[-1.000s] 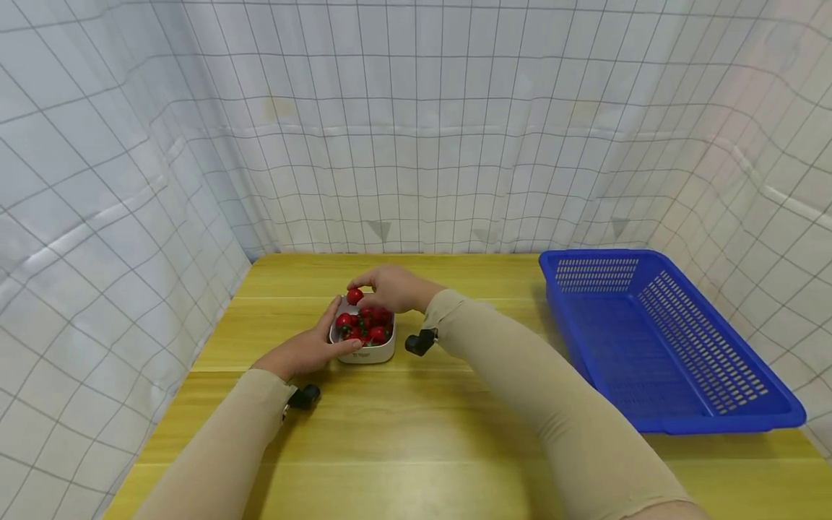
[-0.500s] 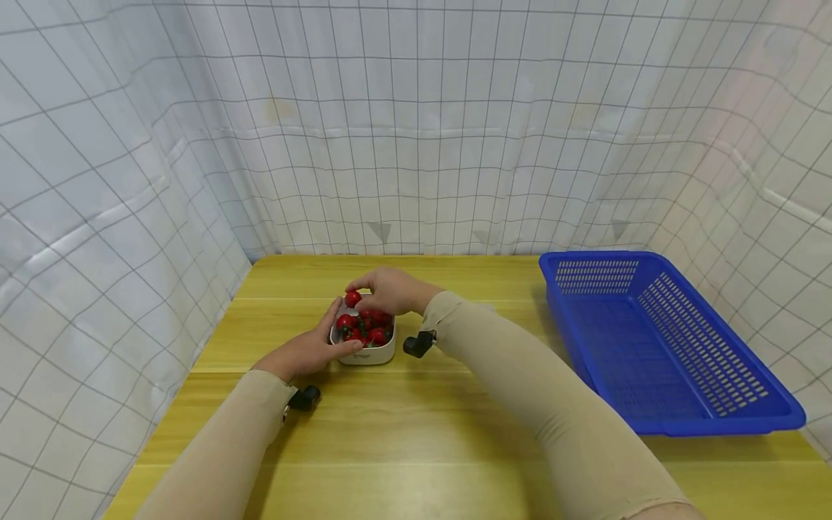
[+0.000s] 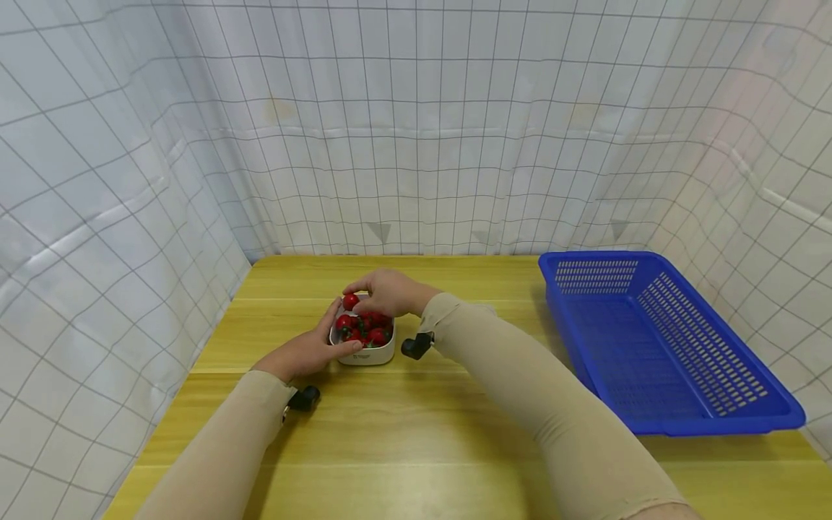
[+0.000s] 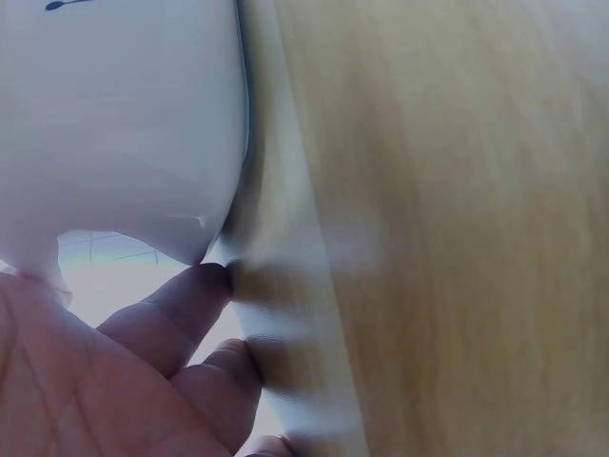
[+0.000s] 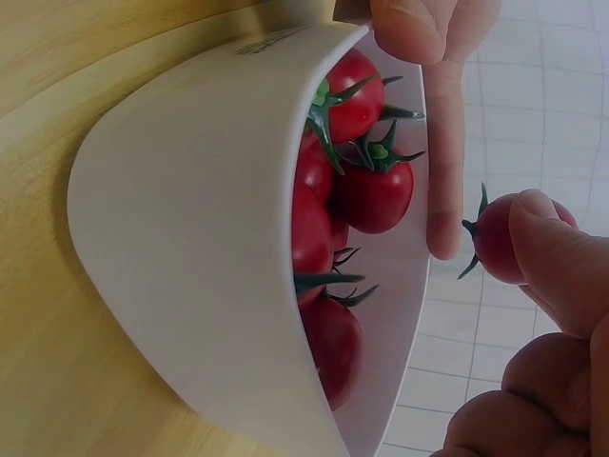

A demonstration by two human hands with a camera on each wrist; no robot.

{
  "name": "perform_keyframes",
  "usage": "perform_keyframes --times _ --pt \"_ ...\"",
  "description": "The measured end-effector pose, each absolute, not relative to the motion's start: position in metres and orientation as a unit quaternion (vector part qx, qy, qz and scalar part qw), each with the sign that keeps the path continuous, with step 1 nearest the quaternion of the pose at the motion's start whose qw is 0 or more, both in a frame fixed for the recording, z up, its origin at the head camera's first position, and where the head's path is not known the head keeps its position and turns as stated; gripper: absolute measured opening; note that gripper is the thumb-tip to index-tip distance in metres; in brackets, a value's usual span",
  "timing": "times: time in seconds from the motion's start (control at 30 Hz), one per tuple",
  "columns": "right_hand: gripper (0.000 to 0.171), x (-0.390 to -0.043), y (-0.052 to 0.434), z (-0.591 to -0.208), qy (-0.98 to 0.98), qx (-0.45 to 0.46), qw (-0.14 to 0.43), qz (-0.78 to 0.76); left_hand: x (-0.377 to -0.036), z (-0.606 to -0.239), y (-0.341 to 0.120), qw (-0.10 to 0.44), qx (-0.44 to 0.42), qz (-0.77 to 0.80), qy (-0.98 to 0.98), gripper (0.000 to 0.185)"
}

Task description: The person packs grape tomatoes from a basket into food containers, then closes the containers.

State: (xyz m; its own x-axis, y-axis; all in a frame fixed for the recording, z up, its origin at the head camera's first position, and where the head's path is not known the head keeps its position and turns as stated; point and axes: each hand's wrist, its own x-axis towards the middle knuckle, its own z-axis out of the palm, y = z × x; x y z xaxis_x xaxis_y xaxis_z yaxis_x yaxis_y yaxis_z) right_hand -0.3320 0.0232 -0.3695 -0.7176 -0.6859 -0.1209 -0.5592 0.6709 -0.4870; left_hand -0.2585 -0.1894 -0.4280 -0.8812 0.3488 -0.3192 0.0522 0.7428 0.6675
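Note:
A white container [image 3: 369,356] with rounded corners stands on the table, holding several red tomatoes [image 5: 376,198] with green stems. My left hand [image 3: 305,352] grips it at the left, thumb over the near rim and fingers along the side. Its wall [image 4: 114,124] fills the upper left of the left wrist view, beside that hand's fingers. Over the container's far left part, my right hand [image 3: 393,292] pinches one small tomato [image 5: 495,238] between thumb and fingertips. In the right wrist view this tomato is just off the rim, its green stem toward the container.
A large blue plastic basket [image 3: 585,361] with slotted sides stands at the right of the wooden table [image 3: 403,426]. Something pale and flat [image 3: 487,308] shows partly behind the right sleeve. White curtains [image 3: 416,130] with a grid pattern enclose the back and sides.
My right hand has shifted slightly left and lower in the head view, with the tomato still in its fingers. My left hand and the container stay in place.

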Motion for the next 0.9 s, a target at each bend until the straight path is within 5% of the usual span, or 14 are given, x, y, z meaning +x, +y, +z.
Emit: perform_keyframes --times 0.57,0.9 --pt "0.048 -0.331 0.026 -0.369 0.896 -0.341 0.160 -0.236 -0.259 -0.429 -0.189 0.213 0.112 0.331 0.913 0.117" --pt "0.048 -0.330 0.074 -0.358 0.895 -0.278 0.133 -0.322 -0.259 -0.426 -0.189 0.215 0.116 0.333 0.911 0.118"
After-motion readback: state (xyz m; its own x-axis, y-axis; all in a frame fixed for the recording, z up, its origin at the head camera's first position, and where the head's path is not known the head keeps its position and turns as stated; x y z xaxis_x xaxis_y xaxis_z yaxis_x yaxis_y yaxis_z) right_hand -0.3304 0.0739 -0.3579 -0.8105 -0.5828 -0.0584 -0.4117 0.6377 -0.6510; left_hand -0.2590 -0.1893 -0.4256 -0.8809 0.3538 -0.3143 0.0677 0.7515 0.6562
